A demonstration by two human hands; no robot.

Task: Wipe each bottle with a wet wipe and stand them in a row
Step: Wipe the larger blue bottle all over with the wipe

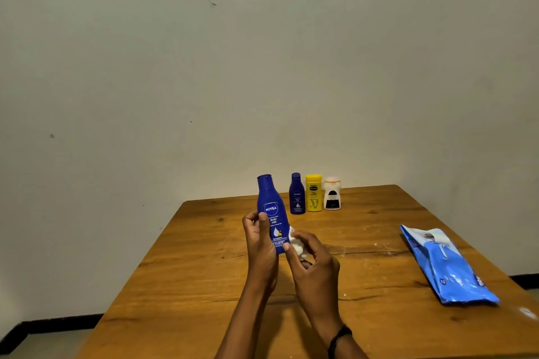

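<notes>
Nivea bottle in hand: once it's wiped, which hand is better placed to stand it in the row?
Likely left. The left hand grips the big blue bottle upright; the right hand is busy pinching the wet wipe. The row starts just beyond it, at the small blue bottle.

Wooden bench (189,285): small blue bottle (297,194), yellow bottle (313,193), white bottle (332,195) upright in a row at far edge; blue wipes pack (446,267) flat on my right.

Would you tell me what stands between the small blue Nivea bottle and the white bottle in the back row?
In the head view, a yellow bottle stands between the small blue Nivea bottle and the white bottle.
</notes>
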